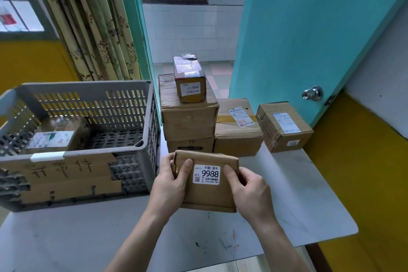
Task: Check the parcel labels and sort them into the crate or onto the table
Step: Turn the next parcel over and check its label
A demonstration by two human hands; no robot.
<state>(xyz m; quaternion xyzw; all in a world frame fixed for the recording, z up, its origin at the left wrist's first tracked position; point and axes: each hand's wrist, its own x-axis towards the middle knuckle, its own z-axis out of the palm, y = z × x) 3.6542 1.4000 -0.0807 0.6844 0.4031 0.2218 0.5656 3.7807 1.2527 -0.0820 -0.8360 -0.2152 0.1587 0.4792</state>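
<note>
Parcels stood and lay about the white desk (298,194), and one small brown parcel (207,196) was held up over its middle, near the front edge, between both hands. The left hand (170,185) gripped its left side, thumb laid across the top face and fingers (167,161) curled round the edge. The right hand (249,190) gripped the right side the same way, thumb on top beside the label. That white label (206,174) faced up and read "9988" in bold black digits under a barcode, with a small square code at its lower left; the smaller print was too fine to read.

A grey slotted crate (141,117) sat at the left edge of the desk. A strip of cardboard (66,174) on its near wall carried handwritten characters. One labelled parcel (55,134) lay inside it, at the left of the floor; its print could not be read.

Along the back edge, a large box (189,121) carried a narrow box (189,79) whose end sticker read "0042". To the right stood a medium box (238,130) with a shipping label marked in red handwriting, then a smaller box (284,126) at the right back corner with a pale blue-topped label and a small sticker on its front, unreadable. A turquoise door (309,28) with a metal knob (312,93) stood open behind them.
</note>
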